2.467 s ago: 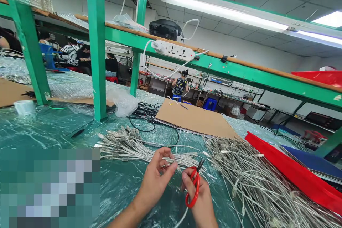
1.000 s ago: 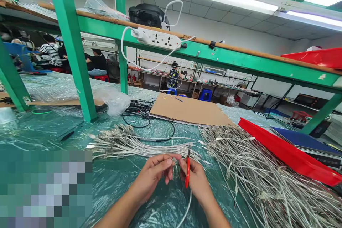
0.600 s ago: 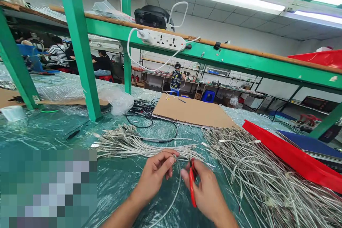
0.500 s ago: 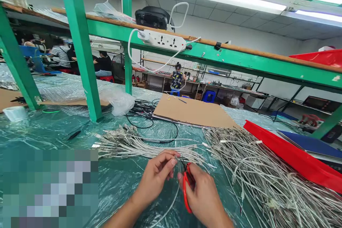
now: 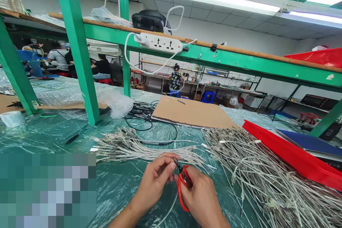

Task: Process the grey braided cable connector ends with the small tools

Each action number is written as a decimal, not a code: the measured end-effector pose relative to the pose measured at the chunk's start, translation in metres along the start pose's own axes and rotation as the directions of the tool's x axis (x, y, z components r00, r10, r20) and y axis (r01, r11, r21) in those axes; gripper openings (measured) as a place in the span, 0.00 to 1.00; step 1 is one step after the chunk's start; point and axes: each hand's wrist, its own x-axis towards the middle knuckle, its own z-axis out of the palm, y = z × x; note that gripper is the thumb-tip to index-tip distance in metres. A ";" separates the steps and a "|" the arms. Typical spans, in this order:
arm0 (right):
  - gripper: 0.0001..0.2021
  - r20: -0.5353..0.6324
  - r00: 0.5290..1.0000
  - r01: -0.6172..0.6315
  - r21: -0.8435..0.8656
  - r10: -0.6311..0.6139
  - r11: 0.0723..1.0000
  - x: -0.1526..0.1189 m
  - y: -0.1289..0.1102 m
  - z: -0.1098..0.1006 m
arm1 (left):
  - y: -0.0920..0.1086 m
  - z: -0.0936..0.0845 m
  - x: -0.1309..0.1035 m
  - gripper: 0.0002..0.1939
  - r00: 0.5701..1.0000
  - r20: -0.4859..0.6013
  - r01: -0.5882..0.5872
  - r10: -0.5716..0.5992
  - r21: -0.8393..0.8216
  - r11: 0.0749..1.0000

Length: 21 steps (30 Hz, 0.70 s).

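Left hand pinches thin grey cable; right hand grips red-handled scissors, blades at cable end. Red tray contents unclear.

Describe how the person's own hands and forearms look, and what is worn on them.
Both are bare. The left hand and right hand have no gloves, and no rings or watch show. The forearms that enter from the bottom edge are uncovered as far as the frame shows; no sleeve, band or marking is in view. Fingernails are short and unpainted.
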 end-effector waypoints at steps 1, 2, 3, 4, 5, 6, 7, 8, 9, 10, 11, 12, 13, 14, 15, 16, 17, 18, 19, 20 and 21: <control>0.12 -0.004 1.000 0.002 -0.002 -0.002 1.000 0.000 0.001 0.001 | 0.000 0.000 0.000 0.15 1.000 -0.001 -0.001 0.001 -0.003 1.000; 0.12 -0.006 1.000 0.005 -0.003 -0.005 1.000 0.000 0.001 0.003 | 0.000 0.000 0.000 0.15 1.000 -0.003 -0.004 0.004 -0.006 1.000; 0.12 -0.007 1.000 0.004 -0.001 -0.004 1.000 -0.001 0.002 0.003 | 0.000 0.000 0.000 0.15 1.000 -0.005 -0.006 0.006 -0.010 1.000; 0.13 -0.009 1.000 0.000 0.003 0.000 1.000 -0.001 0.002 0.004 | 0.000 0.000 0.001 0.15 1.000 -0.006 -0.006 0.006 -0.013 1.000; 0.13 -0.010 1.000 -0.007 0.011 0.007 1.000 -0.001 0.001 0.004 | -0.001 0.000 0.001 0.15 1.000 -0.005 -0.007 0.006 -0.015 1.000; 0.13 -0.011 1.000 -0.014 0.022 0.014 1.000 -0.001 0.001 0.004 | -0.001 0.000 0.001 0.15 1.000 -0.002 -0.006 0.006 -0.016 1.000; 0.13 -0.013 1.000 -0.020 0.034 0.020 0.999 -0.001 0.001 0.004 | -0.001 0.000 0.001 0.15 1.000 0.000 -0.005 0.005 -0.016 1.000; 0.14 -0.017 1.000 -0.024 0.045 0.025 0.999 -0.001 0.000 0.004 | -0.001 0.000 0.001 0.15 1.000 0.002 -0.003 0.003 -0.015 1.000; 0.14 -0.023 0.999 -0.027 0.054 0.028 0.998 -0.001 0.000 0.005 | 0.000 -0.001 0.001 0.14 1.000 0.004 -0.001 0.001 -0.014 1.000; 0.14 -0.029 0.999 -0.025 0.060 0.027 0.998 -0.001 0.000 0.005 | 0.000 -0.001 0.001 0.14 1.000 0.005 0.000 0.000 -0.011 1.000; 0.14 -0.038 0.999 -0.021 0.065 0.024 0.998 -0.001 0.001 0.006 | 0.000 -0.001 0.001 0.14 1.000 0.005 0.001 -0.001 -0.006 1.000; 0.15 -0.047 0.999 -0.017 0.065 0.021 0.998 -0.001 0.001 0.006 | 0.000 -0.001 0.001 0.14 1.000 0.005 0.001 -0.001 -0.001 1.000; 0.15 -0.056 0.998 -0.013 0.063 0.017 0.998 -0.001 0.002 0.007 | -0.001 -0.002 0.001 0.14 1.000 0.006 0.001 -0.001 0.003 1.000; 0.15 -0.062 0.998 -0.009 0.057 0.013 0.998 -0.001 0.003 0.007 | -0.001 -0.002 0.001 0.14 1.000 0.006 -0.002 0.002 0.006 1.000; 0.15 -0.065 0.998 -0.005 0.050 0.008 0.999 -0.001 0.004 0.007 | -0.002 -0.002 0.001 0.14 1.000 0.005 -0.005 0.005 0.008 1.000; 0.15 -0.062 0.998 0.000 0.042 0.003 0.999 0.000 0.005 0.007 | -0.002 -0.002 0.001 0.14 1.000 0.006 -0.006 0.005 0.010 1.000; 0.15 -0.051 0.999 0.007 0.035 -0.005 0.999 0.000 0.006 0.006 | -0.003 -0.002 0.000 0.14 1.000 0.005 -0.006 0.006 0.010 1.000; 0.15 -0.035 0.999 0.014 0.029 -0.013 0.999 0.000 0.006 0.006 | -0.003 -0.002 0.001 0.14 1.000 0.005 -0.005 0.005 0.010 1.000; 0.15 -0.015 1.000 0.022 0.026 -0.022 0.999 0.001 0.007 0.005 | -0.004 -0.002 0.001 0.14 1.000 0.004 -0.004 0.004 0.009 1.000; 0.15 0.002 1.000 0.027 0.025 -0.027 0.999 0.001 0.006 0.004 | -0.004 -0.002 0.001 0.14 1.000 0.003 -0.004 0.004 0.008 1.000; 0.16 0.012 1.000 0.025 0.028 -0.025 0.999 0.001 0.006 0.003 | -0.004 -0.002 0.001 0.14 1.000 0.004 -0.004 0.004 0.006 1.000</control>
